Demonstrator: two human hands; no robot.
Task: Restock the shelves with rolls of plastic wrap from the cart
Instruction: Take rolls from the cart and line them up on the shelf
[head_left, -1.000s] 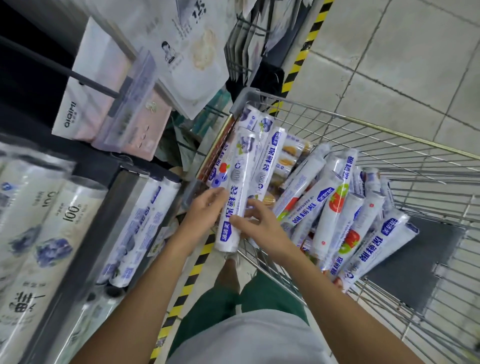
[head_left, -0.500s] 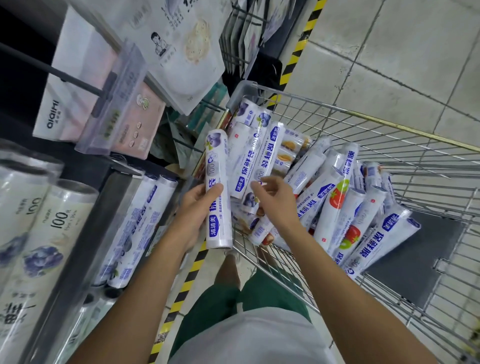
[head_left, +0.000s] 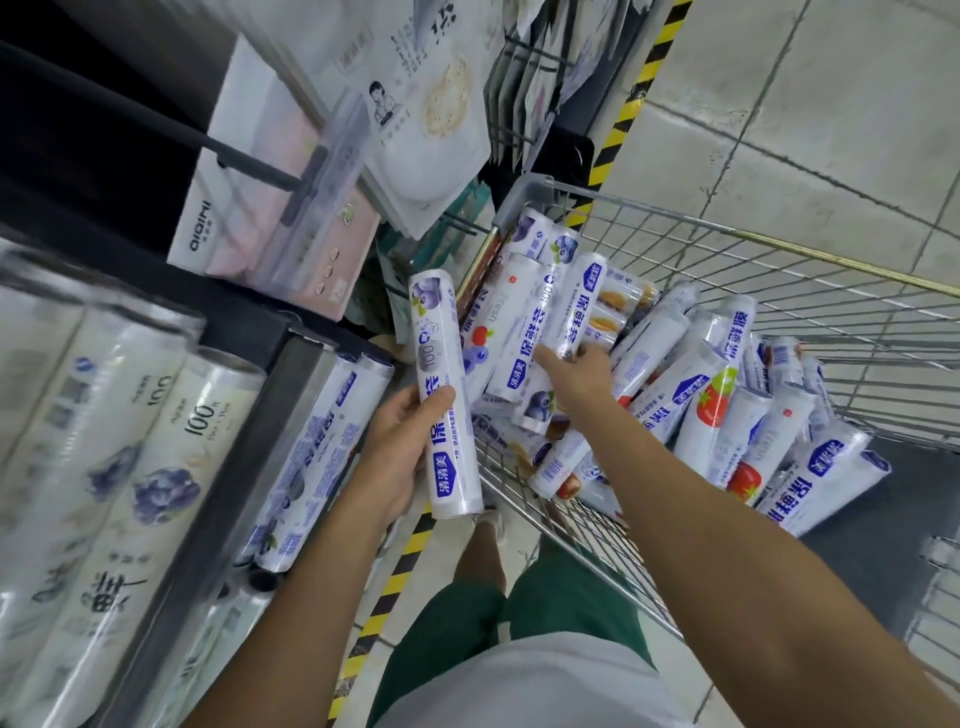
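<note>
Left hand (head_left: 400, 447) wraps a blueberry roll (head_left: 441, 384); right hand (head_left: 576, 374) is on a second roll (head_left: 576, 306) in the cart (head_left: 524, 193), grip unclear. Slick pile, so a yank could topple neighbours.

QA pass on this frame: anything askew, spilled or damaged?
Nothing damaged or spilled. The plastic wrap rolls in the cart lie jumbled at crossing angles, unlike the shelf rolls, which lie side by side. The blueberry-print roll in the left hand looks intact.
</note>
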